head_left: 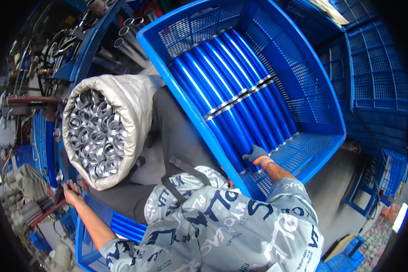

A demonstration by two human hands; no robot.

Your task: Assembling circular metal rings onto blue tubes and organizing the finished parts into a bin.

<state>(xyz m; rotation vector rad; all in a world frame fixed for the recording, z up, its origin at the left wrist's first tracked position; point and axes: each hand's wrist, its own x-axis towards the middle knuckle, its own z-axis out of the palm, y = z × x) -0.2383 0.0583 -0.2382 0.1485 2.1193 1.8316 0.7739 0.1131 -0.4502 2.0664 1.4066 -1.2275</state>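
My right hand [258, 154], in a grey glove with an orange cuff, reaches into the large blue plastic crate [324, 99]. Its fingers close over the near end of a shiny blue tube [233, 143] in the lower row. Two rows of such tubes with silver ends lie side by side there. Bare and palm up, my left hand [72, 192] has its fingers apart and holds nothing. It is beside the lower end of another blue tube [51, 156], which stands upright at a machine [38, 208] on the left.
Between my arms stands a white woven sack [138, 102] full of silver metal rings [95, 131]. Bare metal tubes [129, 47] lie beyond it. A second blue crate [84, 247] with blue tubes sits under my left arm. Stacked blue crates [378, 68] line the right side.
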